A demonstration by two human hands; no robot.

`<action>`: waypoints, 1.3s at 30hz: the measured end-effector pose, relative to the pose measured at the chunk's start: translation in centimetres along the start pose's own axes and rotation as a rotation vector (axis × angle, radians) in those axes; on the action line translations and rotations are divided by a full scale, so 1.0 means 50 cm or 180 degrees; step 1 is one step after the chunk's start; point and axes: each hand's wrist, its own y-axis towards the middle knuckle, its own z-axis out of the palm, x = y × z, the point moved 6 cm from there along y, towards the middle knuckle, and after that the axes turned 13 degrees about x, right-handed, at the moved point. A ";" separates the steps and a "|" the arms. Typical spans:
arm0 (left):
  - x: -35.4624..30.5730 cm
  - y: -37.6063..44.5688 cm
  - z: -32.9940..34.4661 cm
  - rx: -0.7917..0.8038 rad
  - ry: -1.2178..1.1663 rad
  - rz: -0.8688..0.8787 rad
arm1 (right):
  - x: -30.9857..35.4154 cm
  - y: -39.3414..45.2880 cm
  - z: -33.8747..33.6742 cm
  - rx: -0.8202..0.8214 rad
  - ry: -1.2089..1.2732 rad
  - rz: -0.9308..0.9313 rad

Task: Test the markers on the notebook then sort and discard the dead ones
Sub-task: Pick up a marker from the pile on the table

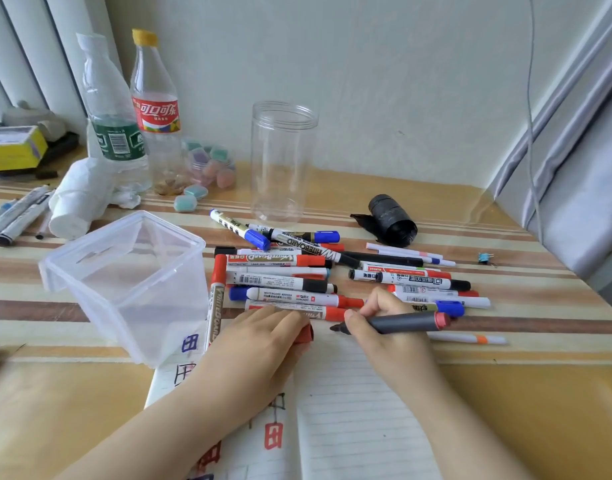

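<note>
Clearly the testing is under way but far from finished. In the head view, low in the frame, the open notebook [349, 403] already carries several test marks in blue, black and red down its left page, while the right page looks blank. The right hand [384, 327], at centre right, is closed around a dark grey marker [401, 322] with a red end, its uncovered tip pointing left just above the top edge of the right page; whether the tip touches the paper I cannot tell. The left hand [263, 341], at centre, rests on the notebook's upper edge with its fingers curled around something red, probably the cap [306, 334]. Just above both hands lies the big pile of markers [297, 275], still unsorted and seemingly most of the work left. A clear tub [124, 271] at centre left and a tall clear jar [280, 161] behind the pile both look empty, so sorting appears not yet begun. A few markers [17, 216] lie apart at the left edge, their status unclear. A black bag roll [391, 220] waits at upper right, perhaps for discards.
</note>
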 end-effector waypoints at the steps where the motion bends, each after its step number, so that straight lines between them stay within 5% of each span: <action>1: 0.000 -0.001 0.001 0.0006 -0.0007 0.0016 | 0.000 -0.001 0.002 0.0010 -0.0024 -0.0036; 39: -0.004 -0.005 -0.003 0.0039 0.0243 -0.0008 | 0.007 -0.018 -0.003 0.0029 0.0166 -0.0024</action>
